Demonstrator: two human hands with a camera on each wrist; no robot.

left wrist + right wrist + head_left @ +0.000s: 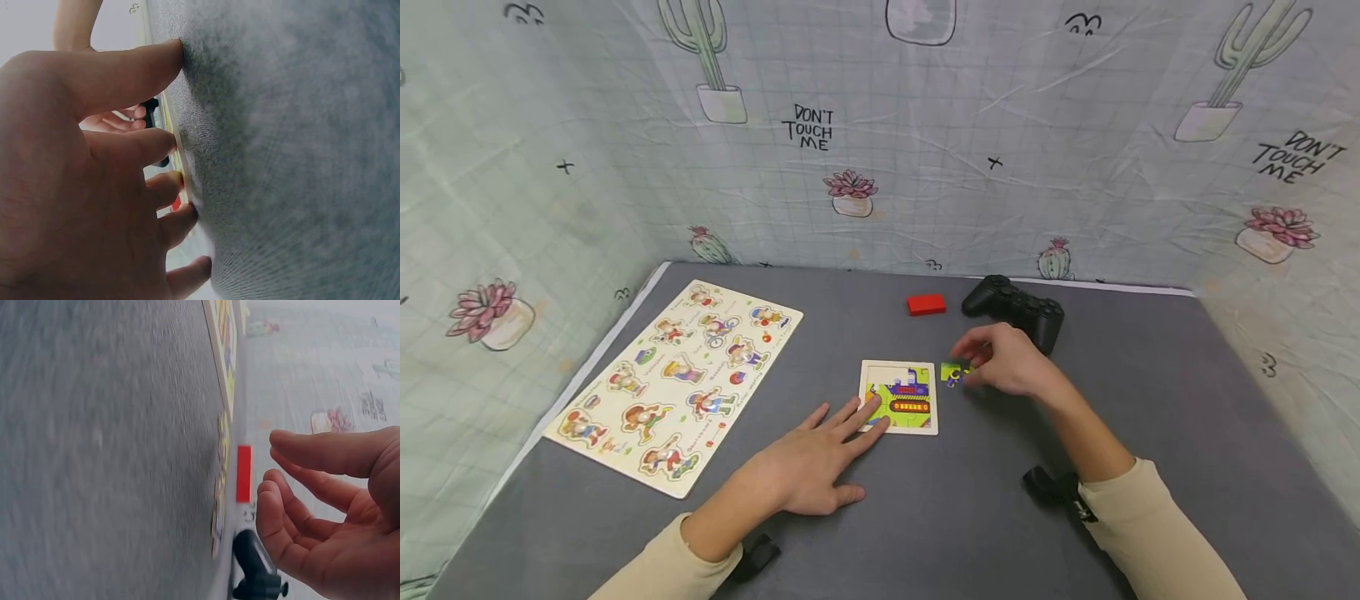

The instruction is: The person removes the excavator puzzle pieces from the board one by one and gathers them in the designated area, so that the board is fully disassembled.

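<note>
A small square wooden jigsaw puzzle [916,421] with a purple and orange tracked vehicle lies on the table, its upper left part showing bare board. My left hand [812,467] is spread flat at its left, two fingertips resting on the lower left corner. To the right of the frame lie loose green jigsaw pieces [951,372], partly covered by my right hand [1011,362] in the head view. The right wrist view shows that hand [331,506] raised over the pieces [217,512], fingers loosely bent, a gap between thumb and fingertips and nothing in it.
A red block [927,304] and a black game controller [1015,310] lie behind the right hand. At the left is a large wooden board [677,387] with cartoon figures. A printed cloth [925,167] hangs around the back and sides of the grey table [955,533].
</note>
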